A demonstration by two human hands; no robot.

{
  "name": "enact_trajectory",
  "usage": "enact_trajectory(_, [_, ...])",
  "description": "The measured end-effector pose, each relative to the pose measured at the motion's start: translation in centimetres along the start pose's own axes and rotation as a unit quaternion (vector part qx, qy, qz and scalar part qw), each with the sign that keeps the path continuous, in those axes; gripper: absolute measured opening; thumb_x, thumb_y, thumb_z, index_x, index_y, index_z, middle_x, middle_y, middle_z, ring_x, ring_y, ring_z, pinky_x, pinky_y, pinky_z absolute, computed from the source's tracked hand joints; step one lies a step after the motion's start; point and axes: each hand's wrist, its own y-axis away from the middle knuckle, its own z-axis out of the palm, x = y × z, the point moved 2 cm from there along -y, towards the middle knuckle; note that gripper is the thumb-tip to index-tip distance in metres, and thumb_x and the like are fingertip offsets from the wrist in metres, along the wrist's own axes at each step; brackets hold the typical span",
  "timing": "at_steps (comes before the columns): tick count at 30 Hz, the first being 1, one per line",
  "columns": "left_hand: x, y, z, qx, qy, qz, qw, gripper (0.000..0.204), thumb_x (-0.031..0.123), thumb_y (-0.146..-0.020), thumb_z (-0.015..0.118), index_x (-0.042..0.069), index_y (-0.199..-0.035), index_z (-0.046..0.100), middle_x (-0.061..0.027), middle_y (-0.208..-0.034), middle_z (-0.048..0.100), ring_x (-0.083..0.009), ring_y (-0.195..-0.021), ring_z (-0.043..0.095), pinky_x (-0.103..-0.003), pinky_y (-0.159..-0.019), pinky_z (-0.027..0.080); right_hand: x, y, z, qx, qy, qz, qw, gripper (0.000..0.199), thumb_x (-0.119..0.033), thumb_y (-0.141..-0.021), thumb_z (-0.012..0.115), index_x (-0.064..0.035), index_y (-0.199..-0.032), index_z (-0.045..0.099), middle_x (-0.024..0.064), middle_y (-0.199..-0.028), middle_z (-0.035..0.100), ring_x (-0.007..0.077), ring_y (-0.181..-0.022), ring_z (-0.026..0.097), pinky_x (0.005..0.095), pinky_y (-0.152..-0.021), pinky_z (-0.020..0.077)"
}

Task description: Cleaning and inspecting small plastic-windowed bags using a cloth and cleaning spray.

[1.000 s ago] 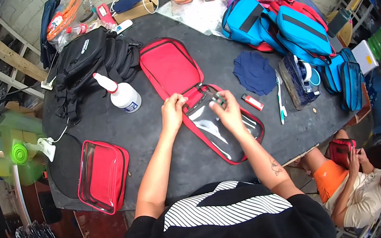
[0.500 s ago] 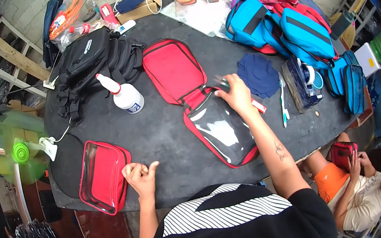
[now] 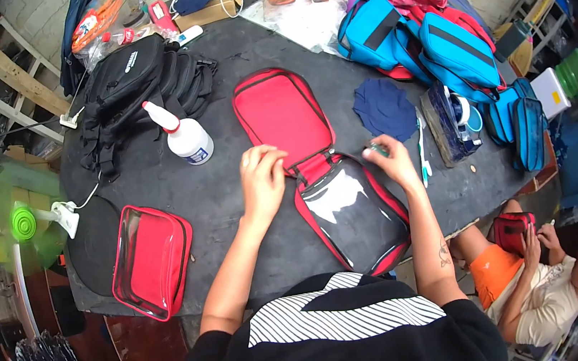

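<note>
An open red pouch lies in the middle of the dark table, its red lid [image 3: 281, 113] laid flat away from me and its clear-pocket half [image 3: 354, 212] toward me. My left hand [image 3: 264, 180] rests with its fingers bunched at the pouch's left edge, beside the hinge. At the pouch's upper right corner, my right hand [image 3: 393, 162] pinches a small greenish item [image 3: 374, 147]; what it is cannot be made out.
A white squeeze bottle [image 3: 186, 139] and black backpacks [image 3: 140, 83] lie at the left. A closed red pouch [image 3: 151, 259] sits front left. Dark blue cloth [image 3: 385, 107], a toothbrush [image 3: 421, 153] and blue bags [image 3: 431, 47] lie at the right. A person [image 3: 532, 280] sits lower right.
My left hand left the open pouch, dropped to the front edge near the closed red pouch, then came back up to the open pouch's left side. My right hand shifted to the pouch's right corner.
</note>
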Motion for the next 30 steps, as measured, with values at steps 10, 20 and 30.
enact_trajectory(10, [-4.4,-2.6,7.2,-0.305,0.073,-0.232,0.921,0.014,0.006,-0.071,0.075,0.001,-0.083,0.07,-0.0076,-0.064,0.066,-0.0109,-0.063,0.064,-0.029,-0.061,0.05,-5.9,-1.4,5.9,0.155,0.107,-0.011,0.982,0.054,-0.035,-0.075,0.075,0.0017,-0.102,0.047,0.022,-0.098,0.055,0.0396,-0.094,0.057,0.0473,-0.079,0.0464])
enact_trajectory(20, [-6.0,-2.6,9.0,-0.271,0.011,-0.224,0.936,0.005,0.008,-0.065,0.072,0.007,-0.069,0.069,-0.0111,-0.066,0.066,-0.0245,-0.068,0.068,-0.037,-0.065,0.052,-3.8,-2.3,8.2,0.073,0.117,0.013,0.99,0.057,-0.023,-0.068,0.082,-0.0034,-0.105,0.045,0.0182,-0.103,0.056,0.0384,-0.1,0.057,0.0472,-0.084,0.0462])
enact_trajectory(30, [-5.5,-1.7,7.1,-0.232,0.149,-0.282,0.919,0.012,0.01,-0.077,0.068,0.0,-0.084,0.07,-0.011,-0.072,0.065,-0.0236,-0.072,0.064,-0.036,-0.07,0.05,-4.2,-2.5,8.0,0.06,0.127,0.008,0.99,0.054,-0.026,-0.071,0.08,-0.0027,-0.107,0.046,0.0193,-0.103,0.059,0.0379,-0.1,0.058,0.0464,-0.085,0.0467])
